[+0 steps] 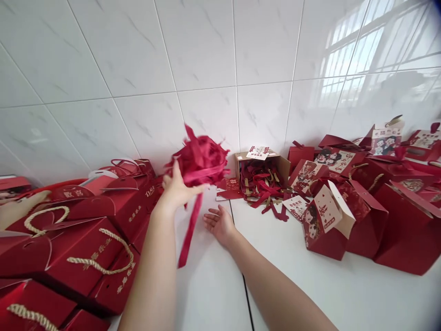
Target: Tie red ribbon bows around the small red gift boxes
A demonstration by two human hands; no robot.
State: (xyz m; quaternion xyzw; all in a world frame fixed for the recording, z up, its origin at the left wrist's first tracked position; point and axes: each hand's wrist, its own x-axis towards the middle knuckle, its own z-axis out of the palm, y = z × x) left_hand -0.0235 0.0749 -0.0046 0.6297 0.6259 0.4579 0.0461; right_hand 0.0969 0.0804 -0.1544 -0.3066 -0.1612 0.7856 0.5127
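A bundle of dark red ribbons (205,158) is raised over the white table, gripped from its left side by my left hand (174,188). One long ribbon end (190,234) dangles from it toward the tabletop. Below and to the right of the bundle, my right hand (219,225) lies low over the table, palm up, fingers loosely spread and holding nothing. Beyond that hand, an open cardboard box (280,168) lies on its side, with red and gold ribbon pieces (263,184) spilling from its mouth.
Red gift boxes with rope handles (113,211) are stacked along the left. Another person's hand (25,207) shows at the far left edge. Small printed red boxes (327,220) crowd the right side. A white tiled wall (206,55) stands behind the white table (210,294), which has a dark seam.
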